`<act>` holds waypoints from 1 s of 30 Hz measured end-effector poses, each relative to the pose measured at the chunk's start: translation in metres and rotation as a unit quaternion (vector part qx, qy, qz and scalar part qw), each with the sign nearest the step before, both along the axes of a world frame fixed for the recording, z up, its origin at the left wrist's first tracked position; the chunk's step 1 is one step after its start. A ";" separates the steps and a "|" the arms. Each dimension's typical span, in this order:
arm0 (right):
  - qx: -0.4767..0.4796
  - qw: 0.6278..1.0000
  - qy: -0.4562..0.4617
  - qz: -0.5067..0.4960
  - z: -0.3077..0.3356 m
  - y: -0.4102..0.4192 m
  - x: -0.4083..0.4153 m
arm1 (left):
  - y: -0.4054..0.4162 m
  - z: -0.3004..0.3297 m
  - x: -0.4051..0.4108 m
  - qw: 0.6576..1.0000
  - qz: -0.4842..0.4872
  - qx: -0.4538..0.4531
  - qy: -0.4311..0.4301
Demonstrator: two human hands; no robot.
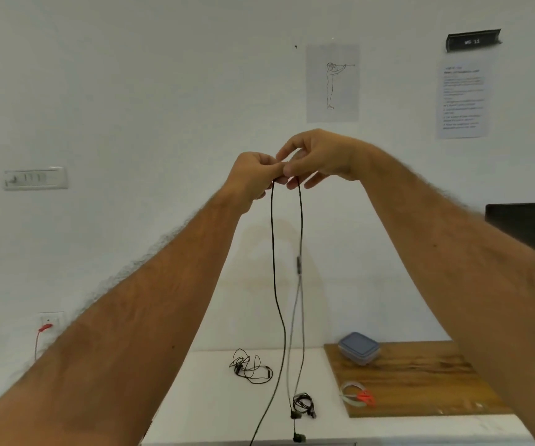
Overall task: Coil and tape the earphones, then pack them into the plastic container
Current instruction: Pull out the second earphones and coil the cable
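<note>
Head view, the only one. Both hands are raised well above the worktop (214,397) and meet in front of the wall. The left hand (253,175) has its fingers curled, and its grip pinches the earphone cable (274,268) at the top, thumb against fingers. The right hand (317,159) sits touching it, thumb and forefinger closed on the second strand of the same cable, while its lower fingers hang looser.

From the two grips the cable drops straight down as two near-parallel strands, so its long axis is vertical and the whole length lies below the hands. The strand under the right grip carries an inline remote (299,263) partway down and ends in two earbuds (295,415) dangling just over the worktop's near edge. The strand under the left grip runs out of view at the bottom.

Judged from this, coiling has not begun on this pair. The first loop would call for one grip to hold the top while the other slides down the hanging length; the right hand seems the freer of the two.

Far below the grips, on the worktop, lie a loose tangled pair of earphones (250,368) and a smaller bundled pair (304,403). Below and to the right of the grips, on a wooden board (420,381), stand the lidded plastic container (359,347) and a tape roll (354,394) with a red dispenser part.
</note>
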State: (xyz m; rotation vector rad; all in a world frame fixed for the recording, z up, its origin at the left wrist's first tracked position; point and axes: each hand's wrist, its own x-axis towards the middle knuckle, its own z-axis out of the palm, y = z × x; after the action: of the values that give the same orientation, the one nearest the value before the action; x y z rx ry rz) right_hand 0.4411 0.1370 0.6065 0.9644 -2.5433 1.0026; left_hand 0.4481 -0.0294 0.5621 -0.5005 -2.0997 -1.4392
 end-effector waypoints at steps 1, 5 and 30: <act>-0.001 1.000 0.021 -0.007 -0.001 -0.001 -0.001 | -0.001 0.000 -0.001 1.000 0.002 0.001 0.003; -0.018 0.997 0.075 -0.030 -0.005 -0.001 -0.005 | -0.010 -0.002 -0.004 1.000 0.002 0.025 0.003; -0.090 0.960 0.178 -0.197 -0.020 0.014 -0.026 | -0.015 -0.010 -0.005 0.996 -0.032 -0.037 -0.078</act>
State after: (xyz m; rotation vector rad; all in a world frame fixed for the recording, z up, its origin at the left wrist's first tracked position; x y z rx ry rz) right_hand 0.4150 0.1507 0.5869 0.5019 -2.1793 0.8340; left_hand 0.4430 -0.0445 0.5521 -0.5019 -2.2866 -1.4820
